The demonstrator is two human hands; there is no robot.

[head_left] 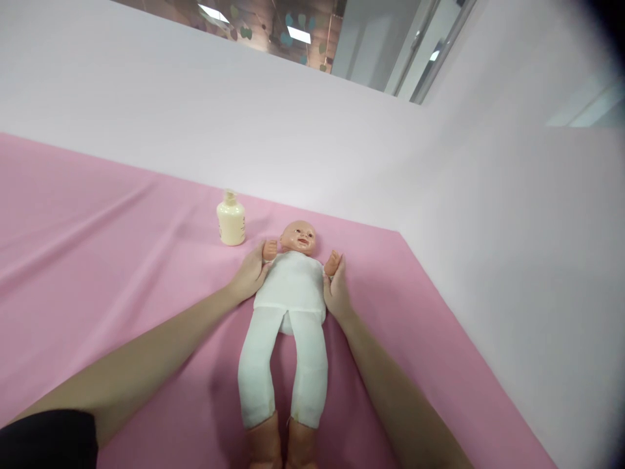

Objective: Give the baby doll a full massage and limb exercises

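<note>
A baby doll (293,286) with a white cloth body and legs lies on its back, its head toward the wall and its feet toward me. My left hand (250,273) is closed around the doll's arm on the left side, with the small doll hand showing past my fingers. On the other side my right hand (338,290) grips the other arm, its thumb against the doll's white body. Parts of my fingers are hidden behind the doll's arms.
A cream pump bottle (231,220) stands upright left of the doll's head. The pink sheet (122,260) has creases on the left. White walls (234,111) rise behind and on the right, with a window (303,39) above.
</note>
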